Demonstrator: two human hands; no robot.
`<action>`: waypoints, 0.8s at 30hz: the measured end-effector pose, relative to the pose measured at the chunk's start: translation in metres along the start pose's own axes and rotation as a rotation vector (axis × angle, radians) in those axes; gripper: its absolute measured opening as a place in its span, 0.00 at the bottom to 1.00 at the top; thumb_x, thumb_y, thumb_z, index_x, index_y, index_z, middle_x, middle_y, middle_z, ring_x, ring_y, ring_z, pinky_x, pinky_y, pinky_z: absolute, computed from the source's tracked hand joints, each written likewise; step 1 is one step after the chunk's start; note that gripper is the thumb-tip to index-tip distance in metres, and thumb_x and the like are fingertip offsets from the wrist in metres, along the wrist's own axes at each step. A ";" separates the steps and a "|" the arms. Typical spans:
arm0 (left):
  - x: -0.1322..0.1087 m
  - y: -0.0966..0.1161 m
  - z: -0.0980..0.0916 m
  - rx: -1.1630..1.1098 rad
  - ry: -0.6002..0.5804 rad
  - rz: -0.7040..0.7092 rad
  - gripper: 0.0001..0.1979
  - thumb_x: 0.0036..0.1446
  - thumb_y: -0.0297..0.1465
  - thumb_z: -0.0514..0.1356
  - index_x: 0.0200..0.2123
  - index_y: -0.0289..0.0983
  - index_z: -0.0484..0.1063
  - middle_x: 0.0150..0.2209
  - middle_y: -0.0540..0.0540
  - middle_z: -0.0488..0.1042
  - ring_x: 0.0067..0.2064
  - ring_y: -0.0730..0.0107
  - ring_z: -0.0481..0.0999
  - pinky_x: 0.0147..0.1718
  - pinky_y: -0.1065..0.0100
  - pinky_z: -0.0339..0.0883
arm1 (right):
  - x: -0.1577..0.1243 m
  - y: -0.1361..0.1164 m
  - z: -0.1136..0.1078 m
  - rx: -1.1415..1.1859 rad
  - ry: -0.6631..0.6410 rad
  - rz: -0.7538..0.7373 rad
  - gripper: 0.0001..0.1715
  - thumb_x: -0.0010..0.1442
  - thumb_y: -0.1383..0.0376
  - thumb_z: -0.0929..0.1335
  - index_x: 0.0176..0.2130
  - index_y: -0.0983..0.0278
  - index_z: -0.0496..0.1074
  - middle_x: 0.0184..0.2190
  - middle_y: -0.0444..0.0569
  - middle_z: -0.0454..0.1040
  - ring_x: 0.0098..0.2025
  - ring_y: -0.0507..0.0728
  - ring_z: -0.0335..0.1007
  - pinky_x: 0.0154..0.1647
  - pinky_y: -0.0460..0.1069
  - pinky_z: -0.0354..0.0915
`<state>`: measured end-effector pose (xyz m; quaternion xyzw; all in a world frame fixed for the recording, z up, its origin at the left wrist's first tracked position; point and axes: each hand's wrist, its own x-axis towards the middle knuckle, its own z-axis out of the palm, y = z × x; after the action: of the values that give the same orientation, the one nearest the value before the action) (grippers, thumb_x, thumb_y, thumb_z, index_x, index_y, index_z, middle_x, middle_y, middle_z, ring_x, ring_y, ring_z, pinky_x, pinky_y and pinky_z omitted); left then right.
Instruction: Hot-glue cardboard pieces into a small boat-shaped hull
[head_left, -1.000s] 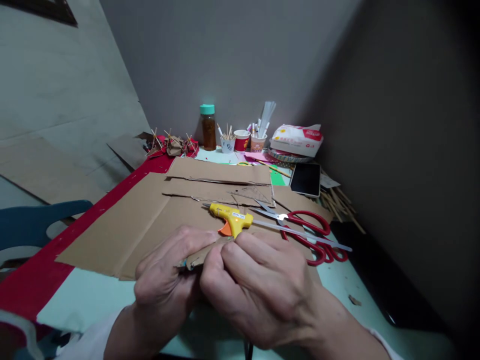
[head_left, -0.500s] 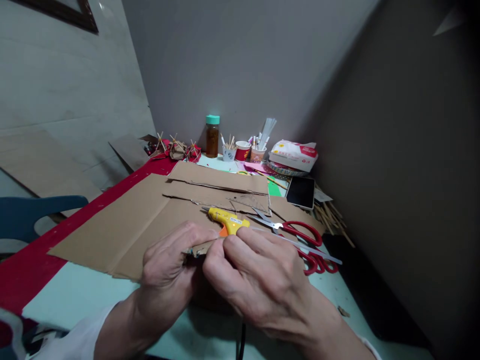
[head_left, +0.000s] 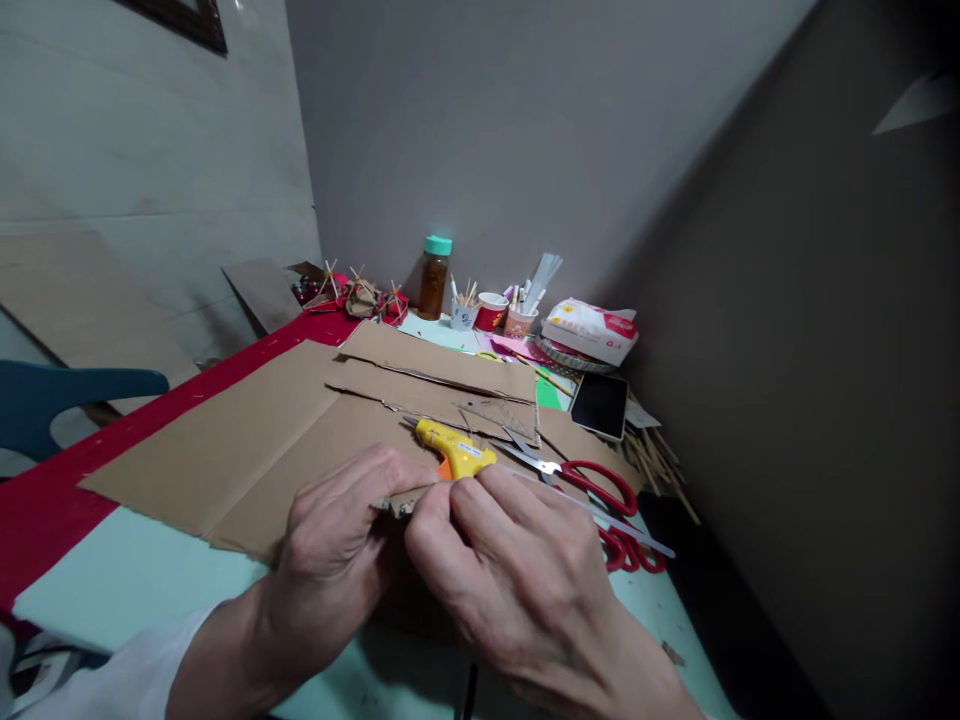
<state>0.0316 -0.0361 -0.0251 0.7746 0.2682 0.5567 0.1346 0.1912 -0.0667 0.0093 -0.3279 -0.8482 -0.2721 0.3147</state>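
Two hands are counted near, a left hand (head_left: 330, 550) and a right hand (head_left: 517, 590), with one cardboard strip (head_left: 396, 500). One glue gun (head_left: 454, 452), one phone (head_left: 598, 405) and one tissue pack (head_left: 591, 330) are counted. Far off, one bottle (head_left: 435, 278) and three cups (head_left: 491, 312) are seen – at the left, one chair (head_left: 67, 392).

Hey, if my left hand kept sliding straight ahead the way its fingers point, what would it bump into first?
Probably the yellow glue gun, lying on the cardboard sheet just beyond the small cardboard strip that your left hand and right hand pinch; depth is hard to judge.
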 end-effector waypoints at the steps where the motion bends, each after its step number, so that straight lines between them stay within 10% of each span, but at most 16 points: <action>1: 0.000 0.000 0.000 0.006 0.005 0.004 0.09 0.64 0.21 0.57 0.37 0.41 0.73 0.30 0.50 0.77 0.31 0.69 0.77 0.28 0.67 0.72 | 0.000 0.000 0.000 -0.004 0.001 0.001 0.11 0.66 0.76 0.62 0.39 0.70 0.73 0.24 0.46 0.67 0.26 0.54 0.57 0.26 0.51 0.51; 24: -0.002 -0.004 0.001 -0.004 -0.006 0.022 0.10 0.63 0.19 0.57 0.39 0.40 0.72 0.32 0.51 0.76 0.32 0.72 0.76 0.31 0.70 0.70 | 0.001 0.000 0.000 0.009 0.005 -0.005 0.11 0.64 0.76 0.63 0.38 0.71 0.75 0.25 0.50 0.71 0.25 0.55 0.58 0.23 0.51 0.51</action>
<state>0.0308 -0.0342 -0.0285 0.7789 0.2583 0.5562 0.1310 0.1903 -0.0667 0.0102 -0.3235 -0.8495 -0.2698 0.3178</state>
